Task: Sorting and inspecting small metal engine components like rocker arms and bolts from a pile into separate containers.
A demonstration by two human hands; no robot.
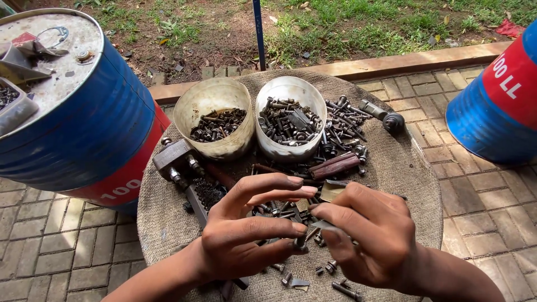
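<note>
My left hand (246, 226) hovers over a burlap-covered round table (408, 173), its thumb and forefinger pinched on a small dark bolt (300, 242). My right hand (366, 235) sits close beside it, fingertips pinching a small flat metal piece (321, 225) that nearly meets the bolt. Under both hands lies a scatter of rusty bolts and nuts (279, 210). Behind them stand two white plastic tubs: the left tub (215, 114) holds dark nuts and bolts, the right tub (288, 114) is heaped with bolts.
A blue and red drum (84, 128) stands at the left, touching the table; another blue drum (498, 95) stands at the right. A metal block with studs (176, 159), reddish bars (335, 166) and a ball-ended rod (383, 114) lie on the burlap. Brick paving surrounds the table.
</note>
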